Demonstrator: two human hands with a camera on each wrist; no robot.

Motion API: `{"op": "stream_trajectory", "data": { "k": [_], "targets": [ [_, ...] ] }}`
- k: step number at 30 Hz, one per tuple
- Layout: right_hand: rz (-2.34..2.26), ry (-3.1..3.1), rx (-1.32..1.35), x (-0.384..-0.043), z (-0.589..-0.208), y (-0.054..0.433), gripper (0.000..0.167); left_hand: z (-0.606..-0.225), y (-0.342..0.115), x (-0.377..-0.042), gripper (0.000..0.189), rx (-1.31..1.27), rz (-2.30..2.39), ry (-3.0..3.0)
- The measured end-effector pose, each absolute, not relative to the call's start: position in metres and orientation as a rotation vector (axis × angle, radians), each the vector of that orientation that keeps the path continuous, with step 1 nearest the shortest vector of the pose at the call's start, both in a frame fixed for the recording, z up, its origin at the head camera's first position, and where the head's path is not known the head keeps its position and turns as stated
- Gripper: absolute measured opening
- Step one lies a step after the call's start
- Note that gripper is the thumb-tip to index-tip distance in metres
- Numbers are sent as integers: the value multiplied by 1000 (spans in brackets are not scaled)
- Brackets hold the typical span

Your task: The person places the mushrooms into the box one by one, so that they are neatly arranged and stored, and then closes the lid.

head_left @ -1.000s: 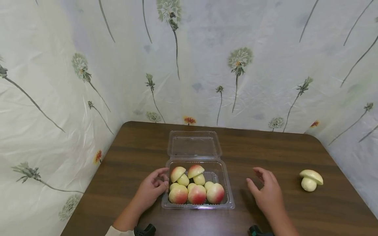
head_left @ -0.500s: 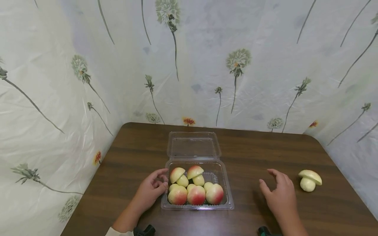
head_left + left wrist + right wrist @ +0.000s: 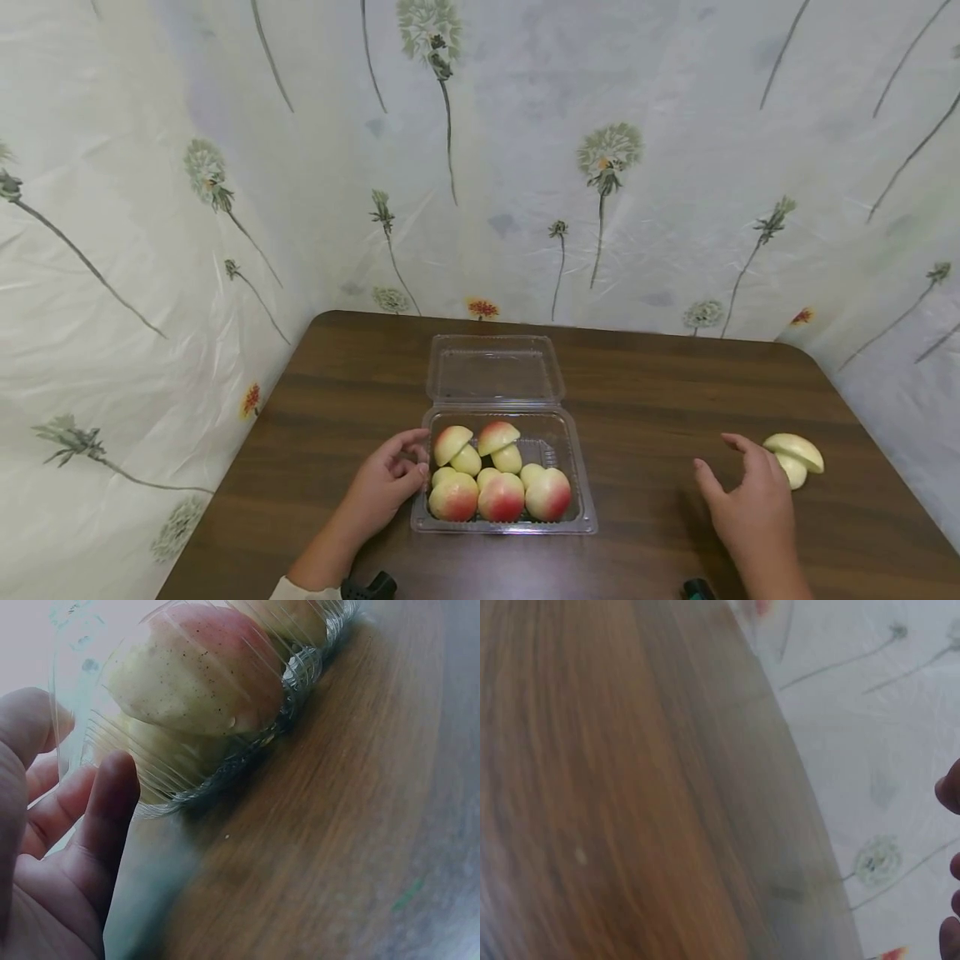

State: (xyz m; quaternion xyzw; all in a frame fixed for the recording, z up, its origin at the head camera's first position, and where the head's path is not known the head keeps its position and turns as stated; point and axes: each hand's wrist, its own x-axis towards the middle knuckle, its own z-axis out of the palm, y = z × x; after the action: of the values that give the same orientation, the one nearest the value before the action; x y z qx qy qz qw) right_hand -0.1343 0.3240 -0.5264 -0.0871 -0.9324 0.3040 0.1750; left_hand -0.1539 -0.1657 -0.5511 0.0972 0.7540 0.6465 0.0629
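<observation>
A clear plastic clamshell box (image 3: 583,500) stands with its lid open, holding several mushroom-shaped pieces (image 3: 501,498) with yellow stems and red-blushed caps. My left hand (image 3: 382,475) is at the box's left side, thumb and curled fingers gripping its rim; in the left wrist view the thumb (image 3: 116,780) lies in front of the clear wall. Further right, another mushroom-shaped piece (image 3: 797,452), pale yellow-green, rests on the table. My right hand (image 3: 753,508) is just left of it, overlapping its stem in the head view, thumb and fingers spread with nothing between them.
The clear lid (image 3: 495,367) lies folded back behind the box. A dark brown wooden table (image 3: 645,375) carries everything, and a flower-printed sheet (image 3: 510,167) hangs along its back and sides. Bare wood lies between the box and my right hand.
My right hand has moved rightward across the table, away from the box and up to the lone mushroom-shaped piece. My left hand and the box have stayed in place.
</observation>
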Motion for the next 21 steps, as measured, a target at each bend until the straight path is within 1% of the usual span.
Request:
{"op": "stream_trajectory", "data": {
  "k": [11,21],
  "targets": [
    [815,-2526,-253,-134,-522,330,55,-549,-165,-153,49,293,1970,2266],
    [811,-2339,-207,-137,-524,345,58,-550,-164,-153,49,270,1975,2273]
  ]
}}
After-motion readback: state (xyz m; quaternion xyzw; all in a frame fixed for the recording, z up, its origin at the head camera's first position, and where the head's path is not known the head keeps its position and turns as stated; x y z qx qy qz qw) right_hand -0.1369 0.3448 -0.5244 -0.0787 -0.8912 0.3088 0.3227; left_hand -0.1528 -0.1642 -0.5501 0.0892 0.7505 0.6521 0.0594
